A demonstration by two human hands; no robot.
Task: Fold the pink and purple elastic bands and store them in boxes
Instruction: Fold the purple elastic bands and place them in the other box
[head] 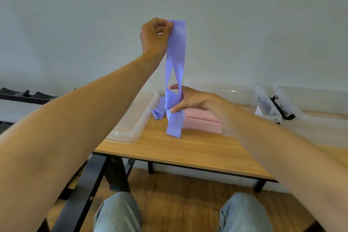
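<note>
Purple band (176,52) hung in the air over the tabletop (188,147), long axis near vertical, top end up by the wall, tail end dangling just above the wood. One twist showed halfway down. Left hand (155,36) pinched the top edge, fingers curled round it. Right hand (190,100) pinched the band lower down, thumb and fingers closed on a bunched fold. Band looked thin, light and floppy, likely stretchy and a bit slick; best held by the flat ends or at a crease, both layers together, or it would probably slip and untwist. More purple band (159,109) lay crumpled beside a clear lid (131,118). Folded pink band (203,120) sat flat behind, apparently inside a clear box (244,92).
</note>
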